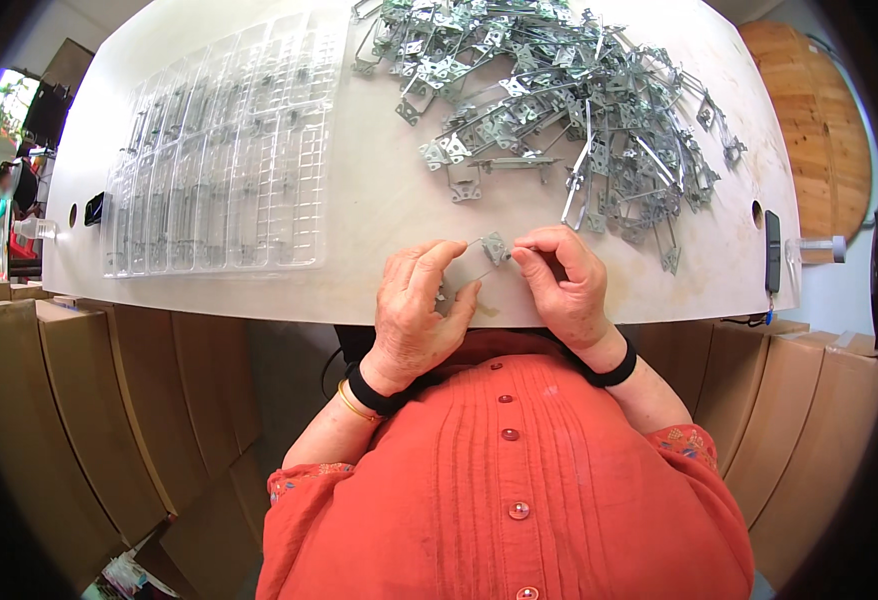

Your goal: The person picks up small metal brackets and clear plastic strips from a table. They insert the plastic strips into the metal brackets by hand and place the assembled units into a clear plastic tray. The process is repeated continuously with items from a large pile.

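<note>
Near the table's front edge, my left hand point(419, 300) is closed on a small metal bracket part point(496, 248) with thin rods. Its plate end sticks out to the right, between my two hands. My right hand point(564, 280) is beside that plate end, thumb and forefinger pinched together. Whatever the pinch holds is too small to make out. Beyond my hands lies a large tangled heap of similar metal bracket parts point(549, 95), with plates and long thin rods.
A clear plastic tray point(324, 200) with rows of long compartments lies on the left of the white table point(379, 215); metal parts show in it. Cardboard boxes point(89, 400) stand below the table on both sides. A round wooden board point(809, 130) is at the far right.
</note>
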Available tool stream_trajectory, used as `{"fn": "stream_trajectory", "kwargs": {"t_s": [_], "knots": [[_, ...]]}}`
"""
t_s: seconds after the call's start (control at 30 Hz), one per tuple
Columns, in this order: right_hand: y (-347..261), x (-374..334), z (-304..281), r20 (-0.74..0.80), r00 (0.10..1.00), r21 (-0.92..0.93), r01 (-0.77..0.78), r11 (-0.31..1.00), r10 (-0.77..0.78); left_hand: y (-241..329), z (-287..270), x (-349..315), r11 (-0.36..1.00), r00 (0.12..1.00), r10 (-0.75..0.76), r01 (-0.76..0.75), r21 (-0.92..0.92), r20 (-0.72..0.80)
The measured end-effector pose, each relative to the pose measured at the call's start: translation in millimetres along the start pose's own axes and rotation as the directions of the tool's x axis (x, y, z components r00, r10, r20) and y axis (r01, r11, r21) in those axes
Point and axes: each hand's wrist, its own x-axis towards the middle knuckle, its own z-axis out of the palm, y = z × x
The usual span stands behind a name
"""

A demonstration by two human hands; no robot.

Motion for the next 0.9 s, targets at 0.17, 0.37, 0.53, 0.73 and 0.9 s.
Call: {"fn": "stream_trajectory", "kwargs": {"t_s": [0.17,0.37,0.53,0.73,0.9], "knots": [[0.7,-0.5,0.1,0.005,1.000,-0.014,0.003,1.000,-0.003,0.2,-0.1,0.0,1.000,1.000,-0.007,0.007,-0.004,0.003],[-0.2,0.0,-0.5,0.019,1.000,-0.017,-0.011,1.000,0.011,0.1,-0.1,0.8,1.000,1.000,0.003,-0.003,-0.001,0.000],[-0.3,1.7,0.1,0.017,1.000,-0.063,0.024,0.998,-0.023,-0.4,0.8,0.2,1.000,1.000,-0.014,0.014,-0.014,0.002],[-1.2,-2.0,-2.4,0.046,0.998,-0.052,-0.038,0.998,0.041,-0.6,0.2,-1.1,1.000,1.000,-0.002,0.002,-0.007,-0.012],[1.1,-2.5,-1.8,0.047,0.998,-0.018,-0.042,0.999,0.043,0.3,0.4,-1.9,1.000,1.000,-0.016,0.016,-0.005,-0.010]]}}
